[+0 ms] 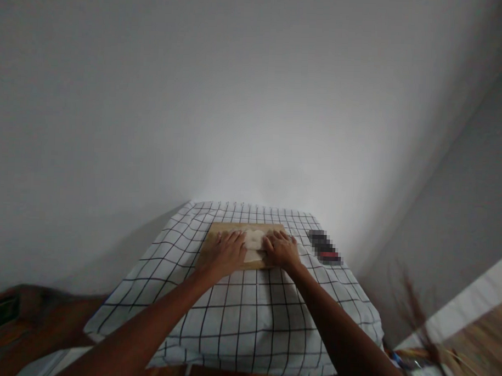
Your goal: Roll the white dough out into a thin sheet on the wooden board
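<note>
A flat, pale piece of dough point(254, 239) lies on a wooden board point(207, 249). Over its left part rests my left hand point(231, 249), palm down, fingers stretched forward and a little apart. My right hand point(282, 248) presses on the dough's right side, its fingers spread and slightly bent, the thumb toward the middle. Between the two hands the dough surface shows dents. Whatever lies under both palms is hidden.
A white tablecloth with black checks point(238, 308) covers the table under the board. To the right sits a pixelated dark and red item point(325, 248). A plain wall point(253, 128) stands directly behind the table. Thin brown twigs point(419, 309) are at lower right.
</note>
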The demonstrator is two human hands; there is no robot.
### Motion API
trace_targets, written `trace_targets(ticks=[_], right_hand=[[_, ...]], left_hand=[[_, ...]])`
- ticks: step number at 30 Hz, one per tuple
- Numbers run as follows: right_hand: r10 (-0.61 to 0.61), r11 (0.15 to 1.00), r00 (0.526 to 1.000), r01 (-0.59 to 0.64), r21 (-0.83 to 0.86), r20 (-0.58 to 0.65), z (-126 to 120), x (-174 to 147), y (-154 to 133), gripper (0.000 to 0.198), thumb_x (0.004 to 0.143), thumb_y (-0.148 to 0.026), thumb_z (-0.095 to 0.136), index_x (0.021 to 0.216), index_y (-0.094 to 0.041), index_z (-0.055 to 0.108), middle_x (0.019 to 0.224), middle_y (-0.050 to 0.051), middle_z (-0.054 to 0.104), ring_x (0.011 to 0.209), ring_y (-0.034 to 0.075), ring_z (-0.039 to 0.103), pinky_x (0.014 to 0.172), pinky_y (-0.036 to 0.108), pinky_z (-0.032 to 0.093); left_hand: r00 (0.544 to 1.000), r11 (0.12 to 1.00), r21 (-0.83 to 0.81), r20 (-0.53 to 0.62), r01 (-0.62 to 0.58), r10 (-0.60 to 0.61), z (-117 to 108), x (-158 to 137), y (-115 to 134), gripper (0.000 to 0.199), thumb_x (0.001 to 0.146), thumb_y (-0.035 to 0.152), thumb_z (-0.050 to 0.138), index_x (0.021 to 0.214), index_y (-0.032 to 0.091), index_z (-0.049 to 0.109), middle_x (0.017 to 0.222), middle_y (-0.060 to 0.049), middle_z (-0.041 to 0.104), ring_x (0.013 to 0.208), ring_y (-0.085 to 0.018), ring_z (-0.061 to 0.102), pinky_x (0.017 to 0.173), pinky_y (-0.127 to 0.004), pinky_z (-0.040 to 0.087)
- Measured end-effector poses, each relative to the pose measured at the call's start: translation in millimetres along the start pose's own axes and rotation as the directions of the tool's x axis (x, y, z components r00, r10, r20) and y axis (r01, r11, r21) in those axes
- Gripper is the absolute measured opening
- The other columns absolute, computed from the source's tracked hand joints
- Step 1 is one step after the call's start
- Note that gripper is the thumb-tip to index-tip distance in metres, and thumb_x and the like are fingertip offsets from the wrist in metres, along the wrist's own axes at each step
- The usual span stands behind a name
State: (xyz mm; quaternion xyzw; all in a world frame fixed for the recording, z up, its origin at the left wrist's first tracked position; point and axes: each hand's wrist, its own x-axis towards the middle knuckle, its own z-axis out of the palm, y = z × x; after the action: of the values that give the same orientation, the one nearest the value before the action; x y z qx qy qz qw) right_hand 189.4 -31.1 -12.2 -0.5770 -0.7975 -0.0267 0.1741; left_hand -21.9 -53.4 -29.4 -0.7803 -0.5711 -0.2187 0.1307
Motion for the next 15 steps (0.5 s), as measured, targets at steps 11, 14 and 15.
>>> trace_targets(ticks=[11,14,15], right_hand=[[-0.022,0.998,0.972,0.036,-0.058,0.234,6,81,17,0.043,0.104,-0.037,0.027,0.129,-0.025,0.059,0.137,0.01,0.06,0.126,0.027,0.054,0.101,0.043,0.043],[-0.056,0.99,0.96,0.09,-0.113,0.274,11,95,23,0.037,0.102,-0.035,0.035,0.129,-0.024,0.059,0.131,0.013,0.063,0.122,0.028,0.057,0.099,0.045,0.044],[-0.075,0.985,0.953,0.116,-0.125,0.294,13,101,25,0.036,0.102,-0.033,0.037,0.128,-0.023,0.059,0.129,0.015,0.063,0.121,0.028,0.058,0.098,0.045,0.045]], left_hand=[[0.97,0.992,0.035,0.207,0.125,-0.129,19,84,-22,0.047,0.101,0.045,0.028,0.131,0.024,0.058,0.137,-0.009,0.062,0.125,-0.03,0.055,0.107,-0.054,0.034],[0.946,0.988,0.008,0.289,0.154,-0.149,30,103,-33,0.05,0.1,0.05,0.026,0.131,0.027,0.057,0.136,-0.007,0.063,0.124,-0.029,0.057,0.105,-0.049,0.037],[0.939,0.988,-0.004,0.311,0.156,-0.147,34,109,-38,0.051,0.1,0.051,0.025,0.132,0.027,0.057,0.136,-0.007,0.063,0.123,-0.028,0.057,0.104,-0.048,0.038]])
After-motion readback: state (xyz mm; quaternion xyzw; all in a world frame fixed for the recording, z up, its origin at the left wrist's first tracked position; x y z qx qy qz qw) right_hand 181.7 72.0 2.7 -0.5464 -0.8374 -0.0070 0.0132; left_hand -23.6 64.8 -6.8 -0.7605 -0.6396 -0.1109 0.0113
